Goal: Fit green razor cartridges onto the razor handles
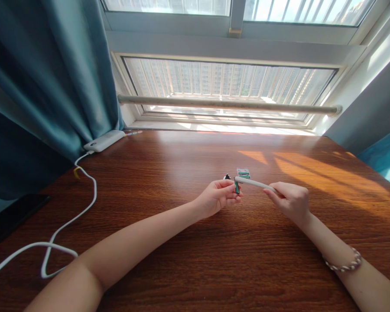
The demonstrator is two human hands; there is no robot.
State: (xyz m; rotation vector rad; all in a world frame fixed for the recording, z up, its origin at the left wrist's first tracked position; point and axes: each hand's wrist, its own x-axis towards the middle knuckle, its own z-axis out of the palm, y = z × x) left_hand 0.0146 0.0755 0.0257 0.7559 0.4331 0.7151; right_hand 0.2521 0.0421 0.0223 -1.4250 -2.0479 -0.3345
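Observation:
My left hand (219, 197) pinches a small green-and-black razor cartridge (237, 186) upright between thumb and fingers. In my right hand (290, 201) is a slim white handle (255, 183), gripped near its right end. Its rounded left tip meets the top of the cartridge; whether the two are joined, I cannot tell. A clear plastic case (243, 172) holding green-striped cartridges lies on the table just behind the tip. Beside my left fingertips is a small dark, shiny piece (226, 177), partly hidden by the hand.
The brown wooden table (188, 268) runs up to a barred window (234, 82). A white power strip (104, 141) sits at the back left, its white cable (95, 190) looping forward. At the left edge is a flat black object (19, 214), below a blue curtain (61, 73).

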